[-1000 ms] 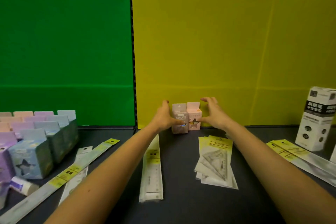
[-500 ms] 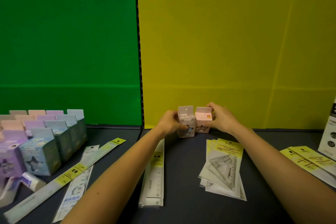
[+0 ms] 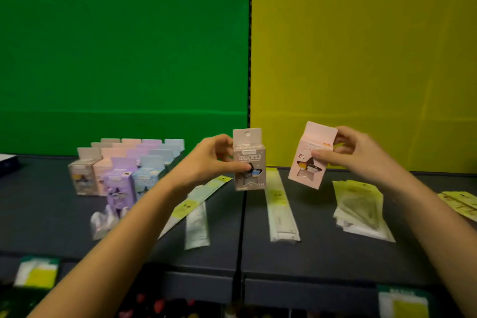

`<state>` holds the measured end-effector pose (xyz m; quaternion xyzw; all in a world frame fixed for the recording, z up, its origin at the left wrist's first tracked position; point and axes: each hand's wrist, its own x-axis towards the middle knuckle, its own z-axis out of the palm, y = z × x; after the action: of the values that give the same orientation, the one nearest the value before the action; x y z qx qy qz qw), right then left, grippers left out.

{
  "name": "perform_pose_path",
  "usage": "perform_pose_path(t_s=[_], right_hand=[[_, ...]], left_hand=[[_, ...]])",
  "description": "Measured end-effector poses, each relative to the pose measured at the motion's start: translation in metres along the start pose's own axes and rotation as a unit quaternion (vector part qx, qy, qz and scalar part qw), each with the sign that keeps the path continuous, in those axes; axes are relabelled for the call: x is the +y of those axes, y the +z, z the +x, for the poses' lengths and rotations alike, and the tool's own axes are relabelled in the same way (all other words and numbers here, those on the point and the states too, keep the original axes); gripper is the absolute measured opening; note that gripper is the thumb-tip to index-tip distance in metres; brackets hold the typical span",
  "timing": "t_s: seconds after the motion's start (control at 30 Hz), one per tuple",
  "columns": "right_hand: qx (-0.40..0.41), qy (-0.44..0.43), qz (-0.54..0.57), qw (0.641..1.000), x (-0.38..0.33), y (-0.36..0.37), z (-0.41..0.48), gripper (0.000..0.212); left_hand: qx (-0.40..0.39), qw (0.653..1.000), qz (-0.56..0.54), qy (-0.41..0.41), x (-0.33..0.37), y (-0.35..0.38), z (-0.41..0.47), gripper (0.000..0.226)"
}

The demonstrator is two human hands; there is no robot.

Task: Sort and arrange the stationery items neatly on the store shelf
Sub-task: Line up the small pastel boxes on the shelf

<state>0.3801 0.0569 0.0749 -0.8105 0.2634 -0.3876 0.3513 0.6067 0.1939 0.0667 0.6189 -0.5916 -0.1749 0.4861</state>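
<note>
My left hand (image 3: 206,160) grips a grey-brown box (image 3: 249,162) with a star-shaped window, held upright above the dark shelf (image 3: 322,253). A pink box (image 3: 308,160) of the same kind is in my right hand (image 3: 358,155), tilted to the right and lifted off the shelf. The two boxes are apart, near the seam between the green and yellow back panels. At the left stand rows of similar pastel boxes (image 3: 121,165).
Long packaged rulers (image 3: 280,204) lie flat on the shelf below my hands, with more ruler packs (image 3: 198,204) to the left. A stack of set-square packs (image 3: 358,206) lies at the right. A small box (image 3: 103,222) lies tipped over near the pastel rows. A lower shelf shows below.
Both boxes stood together at the back of the shelf; now each hand has lifted one and drawn it apart and toward me. The view has shifted left and down.
</note>
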Motion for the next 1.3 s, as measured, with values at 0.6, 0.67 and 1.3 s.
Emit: perform_pose_path(t_s=[0.6,0.67,1.3], right_hand=[[-0.087,-0.001,0.011,0.996,-0.143,0.221,-0.077,0.034],[-0.092,-0.01,0.0,0.996,-0.151,0.239,-0.07,0.034],[-0.091,-0.112,-0.167,0.975,-0.169,0.342,0.028,0.048]], left_hand=[[0.135,0.988,0.068,-0.032,-0.072,-0.209,-0.198,0.032],[0.143,0.987,0.071,-0.035,-0.083,-0.223,-0.2,0.032],[0.083,0.995,0.034,-0.042,-0.164,-0.29,-0.129,0.031]])
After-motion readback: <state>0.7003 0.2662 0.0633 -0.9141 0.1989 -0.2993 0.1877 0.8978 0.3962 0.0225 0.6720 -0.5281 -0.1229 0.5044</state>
